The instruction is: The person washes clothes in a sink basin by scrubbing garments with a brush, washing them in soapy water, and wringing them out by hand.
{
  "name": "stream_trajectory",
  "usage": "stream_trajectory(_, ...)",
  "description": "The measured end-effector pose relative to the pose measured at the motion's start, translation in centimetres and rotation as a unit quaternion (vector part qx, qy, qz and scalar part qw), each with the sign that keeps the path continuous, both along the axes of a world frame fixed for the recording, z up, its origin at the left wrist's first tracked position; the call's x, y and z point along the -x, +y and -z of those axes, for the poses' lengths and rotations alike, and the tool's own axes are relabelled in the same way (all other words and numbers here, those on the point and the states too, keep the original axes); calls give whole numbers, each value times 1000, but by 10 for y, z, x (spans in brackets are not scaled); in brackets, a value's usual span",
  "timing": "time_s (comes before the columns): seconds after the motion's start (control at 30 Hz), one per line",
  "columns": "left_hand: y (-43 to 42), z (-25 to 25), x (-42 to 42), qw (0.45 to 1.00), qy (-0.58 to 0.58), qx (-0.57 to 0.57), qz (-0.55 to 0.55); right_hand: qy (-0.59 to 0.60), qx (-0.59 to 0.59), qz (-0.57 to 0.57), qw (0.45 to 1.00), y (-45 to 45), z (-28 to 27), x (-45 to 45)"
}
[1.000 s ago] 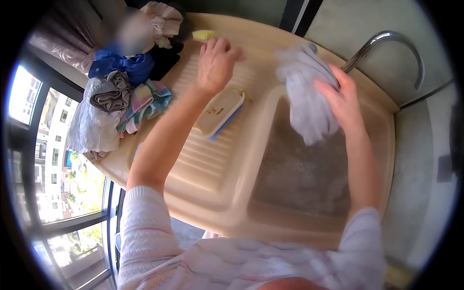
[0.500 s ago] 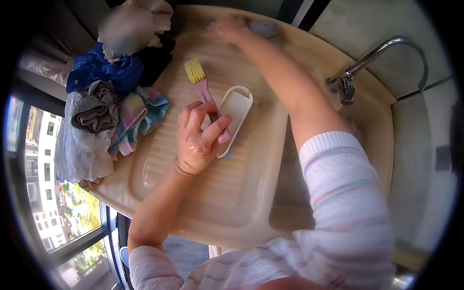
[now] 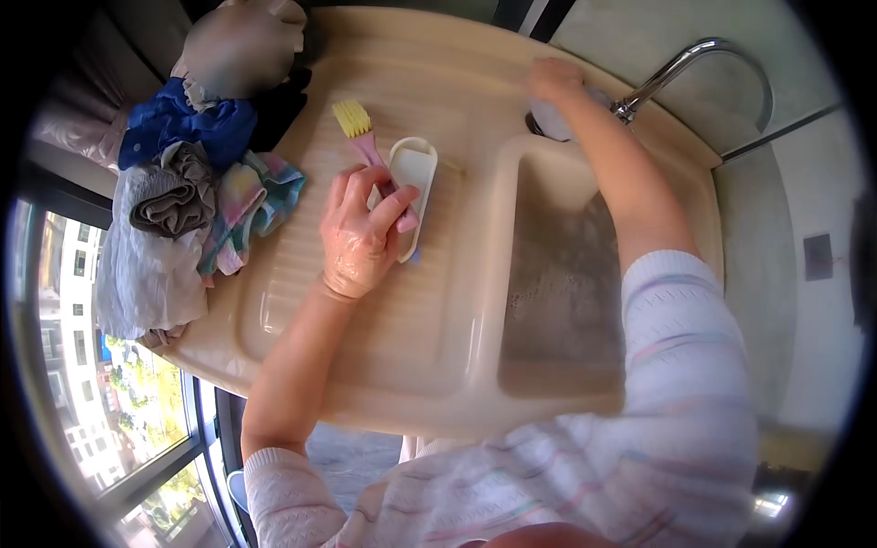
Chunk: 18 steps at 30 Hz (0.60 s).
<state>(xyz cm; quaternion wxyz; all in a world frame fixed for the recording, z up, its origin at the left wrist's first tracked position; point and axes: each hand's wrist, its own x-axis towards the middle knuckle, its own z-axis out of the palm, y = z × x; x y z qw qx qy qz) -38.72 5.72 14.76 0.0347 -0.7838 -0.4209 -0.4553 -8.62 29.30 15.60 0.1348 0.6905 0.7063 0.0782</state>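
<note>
My left hand [image 3: 358, 233] is closed round the pink handle of a brush [image 3: 365, 146], its yellow bristles pointing away from me. Wet patches shine on the back of this hand. Beside and partly under the fingers lies an oblong white tray [image 3: 416, 169] with a raised rim, on the ribbed washboard of the basin [image 3: 365, 338]. At the basin's back, left of the tap, my right hand [image 3: 554, 82] is closed on a wadded grey cloth [image 3: 559, 117]. The right fingertips are partly hidden.
A chrome tap [image 3: 681, 64] curves over the back right, behind the deep sink [image 3: 502, 274]. Crumpled clothes [image 3: 192, 123] in blue, white, brown and check are heaped along the left edge. A window [image 3: 137, 393] is at the lower left.
My right hand and the grey cloth have moved right along the basin's back, close to the tap. The left hand still grips the brush by the tray. The view has shifted slightly.
</note>
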Motion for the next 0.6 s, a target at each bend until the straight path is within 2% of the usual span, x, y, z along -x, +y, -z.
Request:
stream_trajectory(0.13, -3, -3, 4, 999, 17, 38, -3, -49, 11, 17, 999, -7, -1, -3)
stream_trajectory(0.3, -4, 2, 4, 996, 1, 87, -2, -88, 131, -23, 987, -45, -27, 19)
stream_trajectory(0.4, 0, 4, 6, 997, -8, 78, 8, -71, 139, -17, 988, -66, -17, 28)
stream_trajectory(0.5, 0, 6, 3, 997, -12, 75, 15, 4, 165, -71, 984, -61, -13, 13)
stream_trajectory(0.6, 1, 7, 1, 997, -18, 70, 16, 88, 131, -146, 977, -63, -10, -1)
